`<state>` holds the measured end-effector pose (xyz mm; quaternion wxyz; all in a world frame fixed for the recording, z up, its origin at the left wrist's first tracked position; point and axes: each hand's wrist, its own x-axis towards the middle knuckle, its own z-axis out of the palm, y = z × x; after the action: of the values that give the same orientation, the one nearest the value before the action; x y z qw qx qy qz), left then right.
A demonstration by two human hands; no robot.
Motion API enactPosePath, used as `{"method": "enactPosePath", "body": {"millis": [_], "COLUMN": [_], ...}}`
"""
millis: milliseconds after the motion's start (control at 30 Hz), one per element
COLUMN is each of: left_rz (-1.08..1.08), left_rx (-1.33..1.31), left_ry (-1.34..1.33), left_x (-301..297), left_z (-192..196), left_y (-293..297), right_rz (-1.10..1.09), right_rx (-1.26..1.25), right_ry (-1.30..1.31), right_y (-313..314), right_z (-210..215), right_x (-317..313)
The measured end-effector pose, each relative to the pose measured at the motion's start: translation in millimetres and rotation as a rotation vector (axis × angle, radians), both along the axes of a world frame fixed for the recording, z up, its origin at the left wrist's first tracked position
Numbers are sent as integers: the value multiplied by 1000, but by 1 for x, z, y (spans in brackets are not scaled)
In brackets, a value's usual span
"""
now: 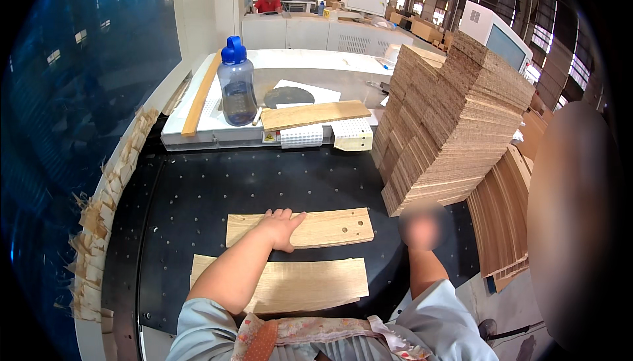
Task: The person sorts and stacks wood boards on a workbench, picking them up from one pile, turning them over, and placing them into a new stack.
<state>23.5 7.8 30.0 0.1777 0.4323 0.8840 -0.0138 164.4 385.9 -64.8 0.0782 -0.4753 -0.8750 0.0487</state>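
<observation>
A pale wood-grain board [330, 227] with drilled holes near its right end lies on the black table. My left hand [281, 229] rests on top of it, fingers spread over the surface and towards its far edge. Closer to me lie more wood-grain boards [310, 283], slightly askew on one another. My right hand [424, 228] is at the near foot of a tall stack of particle boards [448, 130]. Blur covers its fingers, so whether it touches the stack or holds anything is not visible.
Beyond the black table [217, 183] stands a white machine bed [188, 138] carrying a blue-capped water bottle [238, 90], a loose board [316, 114] and a long strip [202, 97]. Brown panels [504, 216] lean at the right. A person in red [268, 3] sits far back.
</observation>
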Motion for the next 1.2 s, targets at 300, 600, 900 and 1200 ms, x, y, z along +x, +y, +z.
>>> {"method": "enactPosePath", "body": {"millis": [300,600,900,1200], "left_rz": [9,-28,-29,-13], "left_rx": [10,68,-31,39], "left_ry": [-5,-3,8,16], "left_x": [-1,-7,-6,-10], "left_z": [-1,-13,-6,-12], "left_y": [-3,-3,4,-14], "right_rz": [-11,-37,-78,-35], "right_rx": [-33,-22,-75,-156], "right_ry": [54,-62,0,23], "right_y": [1,-3,-33,-26], "right_z": [-9,-4,44,24], "right_x": [-2,-1,11,-9]}}
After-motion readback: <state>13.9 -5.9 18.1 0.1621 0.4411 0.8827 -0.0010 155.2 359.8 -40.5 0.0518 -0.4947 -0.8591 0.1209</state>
